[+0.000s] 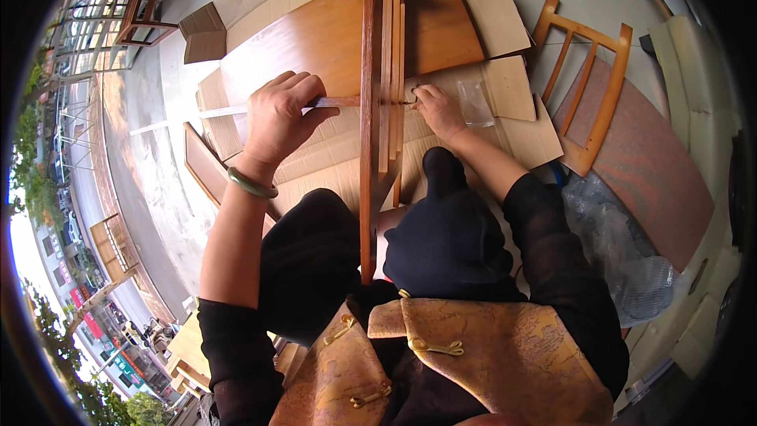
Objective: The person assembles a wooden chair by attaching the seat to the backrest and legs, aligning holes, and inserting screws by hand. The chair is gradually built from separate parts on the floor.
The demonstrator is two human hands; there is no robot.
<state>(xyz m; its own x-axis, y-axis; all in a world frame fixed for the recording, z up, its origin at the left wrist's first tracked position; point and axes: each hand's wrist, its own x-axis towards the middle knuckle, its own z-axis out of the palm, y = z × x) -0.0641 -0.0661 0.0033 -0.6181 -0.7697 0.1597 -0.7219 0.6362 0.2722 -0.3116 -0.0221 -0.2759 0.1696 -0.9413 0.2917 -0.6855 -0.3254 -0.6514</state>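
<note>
A brown wooden frame (pixel 368 142) with slats on its right side stands on edge between my knees. My left hand (pixel 280 114) is closed round a wooden rail (pixel 344 101) that meets the frame's left face. Past that hand, a pale, glaring strip runs on leftward in line with the rail. On the other side, my right hand (pixel 438 109) pinches a small dark metal piece (pixel 411 97) close to the slats. Its exact kind is too small to tell. Beyond the frame lies a wide, glossy wooden panel (pixel 315 39) on cardboard.
Flattened cardboard (pixel 505 83) covers the floor before me. A slatted wooden chair part (pixel 603 110) lies at right on a reddish board (pixel 662 166), near bubble wrap (pixel 619 244) and a pale sofa (pixel 682 71). A small clear plastic bag (pixel 475 102) rests beside my right hand.
</note>
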